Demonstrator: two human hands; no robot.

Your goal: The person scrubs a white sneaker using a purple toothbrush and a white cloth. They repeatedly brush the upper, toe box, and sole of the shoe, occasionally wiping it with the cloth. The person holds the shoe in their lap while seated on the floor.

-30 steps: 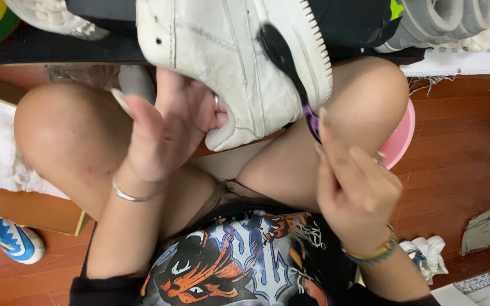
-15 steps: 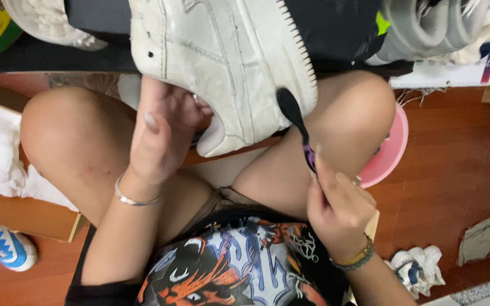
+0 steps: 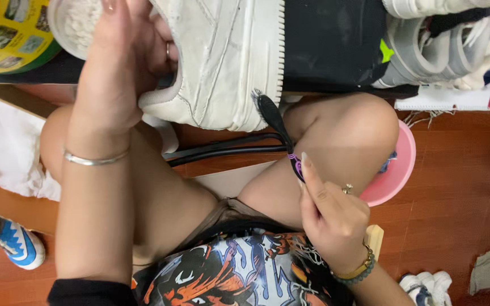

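The white sneaker (image 3: pixel 222 62) is cut off at the top edge, its toe out of view and its heel opening hidden behind the left hand (image 3: pixel 123 68), whose grip is wrapped around the heel with the fingertips tucked inside; the shoe is held above the knees, long axis running from the heel at lower left up and away, serrated sole edge turned to the right. The black brush (image 3: pixel 273 122) is pinched at its purple handle end by the thumb and fingers of the right hand (image 3: pixel 330 218), the handle's lower part being covered by that grip, and is tilted up-left so that the bristle head meets the sole edge. A pink basin (image 3: pixel 401 170) is half hidden behind the right knee, and grey sneakers (image 3: pixel 438 51) are partly cropped at upper right.
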